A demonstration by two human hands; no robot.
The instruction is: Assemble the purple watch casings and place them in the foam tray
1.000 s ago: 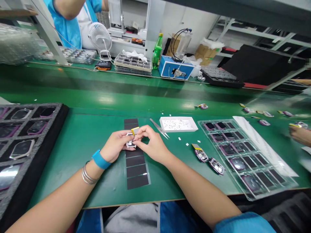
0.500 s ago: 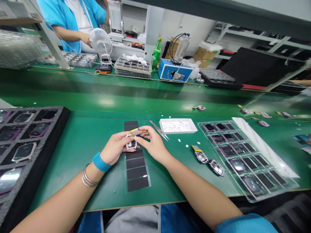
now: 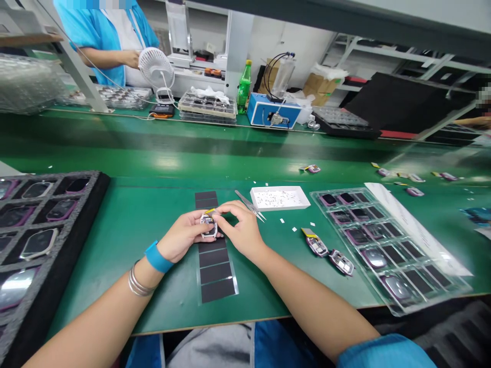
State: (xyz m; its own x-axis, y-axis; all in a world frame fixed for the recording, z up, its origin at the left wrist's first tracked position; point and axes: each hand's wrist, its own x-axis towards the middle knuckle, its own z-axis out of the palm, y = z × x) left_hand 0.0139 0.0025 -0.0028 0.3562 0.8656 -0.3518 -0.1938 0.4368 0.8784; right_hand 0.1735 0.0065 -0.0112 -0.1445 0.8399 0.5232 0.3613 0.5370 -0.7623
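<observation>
While the left hand grips an open, white-framed, rounded-square watch case above a strip of black rectangular films, the right hand pinches a flat, yellow-edged part at its far rim; adjusting that part seems underway, probably calling next for steady support and light fingertip pressure.

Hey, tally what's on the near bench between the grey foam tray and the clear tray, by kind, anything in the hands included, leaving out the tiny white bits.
Open watches: 3 (1 in the left hand, 2 lying down)
Tweezers: 1
White box: 1
Black-panelled sheet: 1
Total: 6
</observation>
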